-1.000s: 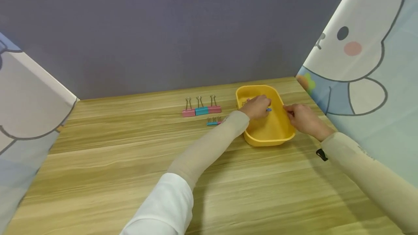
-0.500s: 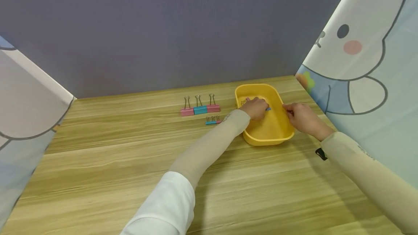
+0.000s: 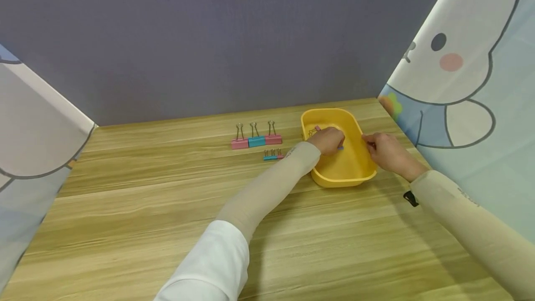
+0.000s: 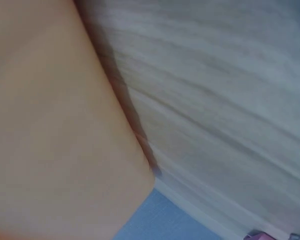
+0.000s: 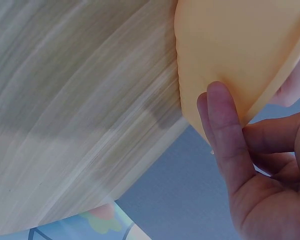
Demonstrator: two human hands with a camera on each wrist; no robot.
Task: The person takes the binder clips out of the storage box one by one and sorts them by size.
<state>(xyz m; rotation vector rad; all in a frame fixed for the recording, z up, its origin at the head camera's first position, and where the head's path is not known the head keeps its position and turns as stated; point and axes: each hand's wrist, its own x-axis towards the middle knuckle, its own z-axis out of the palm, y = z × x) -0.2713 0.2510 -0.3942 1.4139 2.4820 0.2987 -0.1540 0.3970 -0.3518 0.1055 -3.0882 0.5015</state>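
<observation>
My left hand (image 3: 328,140) reaches down into a yellow plastic bin (image 3: 365,168), its fingers curled and their tips hidden from the head camera. A small blue piece (image 3: 340,148) shows right at those fingers; I cannot tell whether they grip it. Behind the hand, inside the bin, lies a small pink binder clip (image 3: 317,128) with wire handles. My right hand (image 3: 386,152) pinches the bin's right rim. In the right wrist view, its thumb and fingers stand on either side of the bin wall (image 5: 230,45). The left wrist view is mostly filled by the bin's outer wall (image 4: 65,125).
Left of the bin stands a row of large binder clips: pink (image 3: 240,143), blue (image 3: 257,141) and pink (image 3: 273,139), handles up. Smaller clips (image 3: 270,157) are lined up in front, partly behind the left sleeve. A grey panel (image 3: 234,45) rises behind the wooden table (image 3: 146,199).
Inside the bin, the blue piece at my left fingers has shifted slightly toward me, and the left hand has dipped a little. My right hand keeps its hold on the rim.
</observation>
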